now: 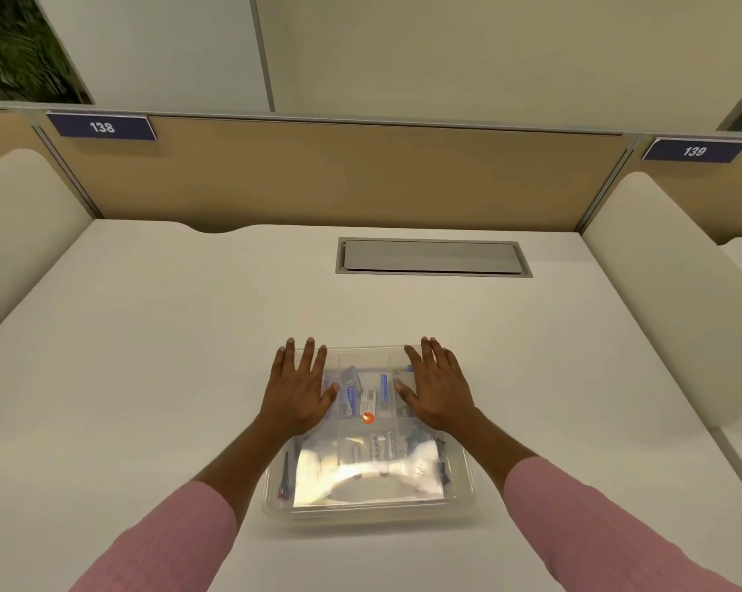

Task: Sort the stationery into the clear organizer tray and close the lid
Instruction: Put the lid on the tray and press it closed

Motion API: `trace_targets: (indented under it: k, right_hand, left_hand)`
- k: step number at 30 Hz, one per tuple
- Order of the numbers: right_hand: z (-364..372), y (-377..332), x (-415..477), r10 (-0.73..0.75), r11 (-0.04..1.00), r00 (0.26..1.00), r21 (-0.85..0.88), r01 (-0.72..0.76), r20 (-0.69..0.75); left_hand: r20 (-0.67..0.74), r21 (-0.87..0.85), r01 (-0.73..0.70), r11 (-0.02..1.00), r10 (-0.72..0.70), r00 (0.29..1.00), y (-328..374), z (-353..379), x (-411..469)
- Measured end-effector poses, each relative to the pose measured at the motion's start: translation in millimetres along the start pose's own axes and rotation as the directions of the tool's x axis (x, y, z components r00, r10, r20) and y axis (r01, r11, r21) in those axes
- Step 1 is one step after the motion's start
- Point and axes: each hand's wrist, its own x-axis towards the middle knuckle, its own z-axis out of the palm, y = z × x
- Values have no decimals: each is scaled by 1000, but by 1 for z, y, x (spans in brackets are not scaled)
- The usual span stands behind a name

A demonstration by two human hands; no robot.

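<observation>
Clear organizer tray [367, 515] sits on the white desk [147, 335], toward the near edge, directly in front of the person. Lid [363, 472] lies over it, with glare across its near half. Stationery [352, 388] shows through the plastic in its compartments: blue packets on the far side, white cylinders nearer the middle (batteries or correction sticks, cannot tell), dark clips at right.

Left hand [297, 388]: fingers straight and spread, palm flat on the lid's far-left corner, gripping nothing. Right hand [435, 388]: same posture on the far-right corner, holding nothing.

Judgement: sorting looks done; the step in hand is seating the lid.

To do it well:
- Press straight down with equal weight on both palms, so the tray neither tips nor skids.
- Then work along the side edges to the near corners, which have no hand on them.
- Check that nothing inside stands proud of the rim.

Whether the far edge has latched cannot be told from this view.
</observation>
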Motion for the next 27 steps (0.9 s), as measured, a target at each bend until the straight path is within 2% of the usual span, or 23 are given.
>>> trace_targets:
  k: [14,18,21,24,27]
  right_hand:
    - [10,2,9,31,1000,998,4,-31,45]
    - [5,0,8,39,999,999,-7,-39,19]
    - [1,-2,4,52,999,998,2,-53,29]
    - [-6,-7,-3,75,997,997,15,-76,12]
    - [-9,-20,-23,65,997,998,31,-65,5]
  left_hand:
    - [-24,18,-44,999,45,999,-6,9,14]
    - [-26,-12,-24,1000,23,999,-3,7,14]
    - [-108,-22,11,1000,-13,994,2,-5,9]
    - [-200,51,-34,998,43,979,8,-16,0]
    - [-240,24,-26,999,31,970,15,-18,-18]
